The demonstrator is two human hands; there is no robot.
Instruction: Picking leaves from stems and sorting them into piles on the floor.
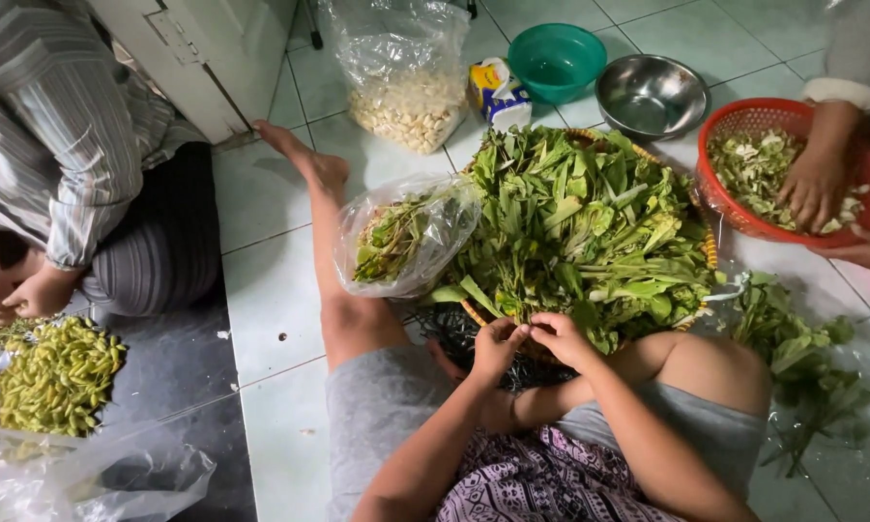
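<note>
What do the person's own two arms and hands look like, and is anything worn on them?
Both arms are bare from the elbow down: no sleeves reach the forearms. The left hand and the right hand wear no gloves, and no rings, watch or bracelets show. Below them, the person wears grey shorts and a purple-and-white patterned garment.

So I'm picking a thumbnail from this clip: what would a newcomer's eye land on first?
The big heap of leafy greens in a woven basket at centre, with the left hand and right hand meeting at its near edge. Next, the red basket at upper right, where another person's hand sorts trimmings, and the yellow-green pods piled at lower left.
</note>
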